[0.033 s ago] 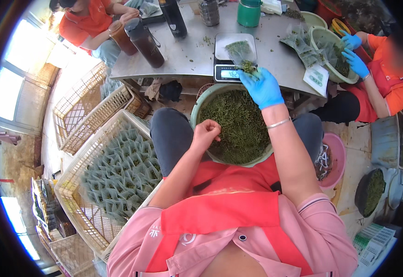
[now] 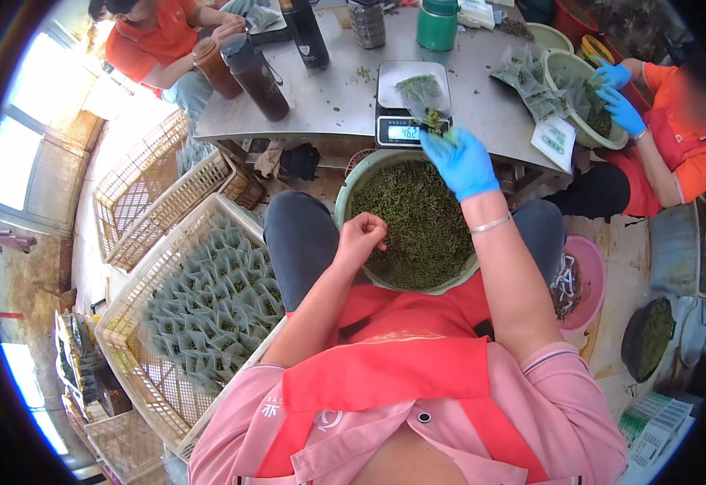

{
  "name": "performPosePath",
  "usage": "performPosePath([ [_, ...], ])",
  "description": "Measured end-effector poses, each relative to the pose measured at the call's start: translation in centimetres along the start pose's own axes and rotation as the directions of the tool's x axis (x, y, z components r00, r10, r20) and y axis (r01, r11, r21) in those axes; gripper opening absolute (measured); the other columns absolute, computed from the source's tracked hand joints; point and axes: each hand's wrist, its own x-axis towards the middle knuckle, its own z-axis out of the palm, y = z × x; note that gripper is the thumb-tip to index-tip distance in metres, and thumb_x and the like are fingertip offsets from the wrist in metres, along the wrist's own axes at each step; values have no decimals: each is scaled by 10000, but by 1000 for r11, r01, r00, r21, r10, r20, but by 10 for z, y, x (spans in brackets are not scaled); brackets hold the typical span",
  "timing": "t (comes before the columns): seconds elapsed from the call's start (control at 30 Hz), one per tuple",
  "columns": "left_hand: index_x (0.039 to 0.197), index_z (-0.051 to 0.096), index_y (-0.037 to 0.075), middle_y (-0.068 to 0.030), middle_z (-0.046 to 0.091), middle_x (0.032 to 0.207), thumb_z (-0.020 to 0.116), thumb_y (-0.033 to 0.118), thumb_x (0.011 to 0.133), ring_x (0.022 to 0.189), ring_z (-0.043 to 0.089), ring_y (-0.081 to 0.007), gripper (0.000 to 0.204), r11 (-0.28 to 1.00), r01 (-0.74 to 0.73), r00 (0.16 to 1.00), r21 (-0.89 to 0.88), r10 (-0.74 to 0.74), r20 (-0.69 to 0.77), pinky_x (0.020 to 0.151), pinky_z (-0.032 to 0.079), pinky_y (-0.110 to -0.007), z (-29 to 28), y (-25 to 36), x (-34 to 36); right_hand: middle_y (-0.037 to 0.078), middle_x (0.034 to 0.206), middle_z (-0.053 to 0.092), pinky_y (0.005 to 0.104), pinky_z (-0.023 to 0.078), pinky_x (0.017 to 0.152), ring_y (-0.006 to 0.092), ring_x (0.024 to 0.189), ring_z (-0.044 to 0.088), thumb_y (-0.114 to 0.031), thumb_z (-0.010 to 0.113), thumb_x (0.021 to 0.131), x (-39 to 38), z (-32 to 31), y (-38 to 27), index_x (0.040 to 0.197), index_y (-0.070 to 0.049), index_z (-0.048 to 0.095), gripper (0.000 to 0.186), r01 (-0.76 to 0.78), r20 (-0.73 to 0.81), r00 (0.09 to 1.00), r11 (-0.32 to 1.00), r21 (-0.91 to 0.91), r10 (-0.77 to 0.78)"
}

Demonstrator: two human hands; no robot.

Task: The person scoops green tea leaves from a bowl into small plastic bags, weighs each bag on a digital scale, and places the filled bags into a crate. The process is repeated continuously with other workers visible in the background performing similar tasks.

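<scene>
My right hand, in a blue glove, hangs just off the front of a digital scale, fingers drawn together. Green bits show by its fingertips, but what they grip is hidden. On the scale's white pan lies a clear mesh-like bag partly filled with green berry-like pieces, its mouth towards my glove. Bare and loosely closed, my left hand hovers over the left side of a pale green basin between my knees. Small green berries fill the basin; any held in the left fingers are out of sight.
Left of me, a cream plastic crate holds several filled bags. Bottles and a green jar stand on the metal table. Two co-workers sit across it; the right one's blue gloves work over another basin. A pink basin sits by my right knee.
My right hand has drawn back slightly towards me from the bag's mouth. My left hand has barely shifted, and the bag stays on the scale.
</scene>
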Motion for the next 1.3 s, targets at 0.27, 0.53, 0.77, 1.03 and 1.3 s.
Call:
performPosePath([
  [0.27,873,573,0,-13,590,746,611,100,839,571,576,-82,112,997,-2,992,-78,12,129,542,472,-210,8,14,-16,120,1128,581,293,523,703,169,793,633,-227,563,904,-96,-55,43,1310,-57,444,456,112,164,979,346,-932,125],
  [0.53,1047,603,30,-49,641,895,661,154,835,701,623,-110,253,989,-136,952,54,116,283,632,503,-249,31,43,-21,50,795,638,243,493,665,113,723,600,-145,551,898,-151,-38,-9,984,5,646,197,264,240,964,316,-911,-112],
  [0.77,1121,556,96,-120,492,1286,685,247,743,1104,526,-302,427,190,-615,666,765,644,375,911,428,-407,12,67,63,127,1044,625,308,456,863,204,955,585,-95,577,860,-228,-169,-199,1074,22,612,246,89,317,679,-354,-931,-662],
  [1.03,1122,523,59,-134,499,1229,637,229,749,1147,481,-280,425,-170,-630,524,758,627,576,971,365,-413,33,61,115,117,1129,605,308,420,923,209,1054,557,-70,560,864,-207,-134,-130,1123,-2,598,270,170,179,661,-87,-982,-729],
  [1.3,891,617,92,-65,635,854,624,119,738,828,617,-245,156,4,-870,417,494,541,731,792,481,-371,-23,72,79,166,1139,592,355,431,930,300,1063,562,-57,570,813,-69,-57,-27,1114,-31,605,304,520,705,655,-515,-681,-272],
])
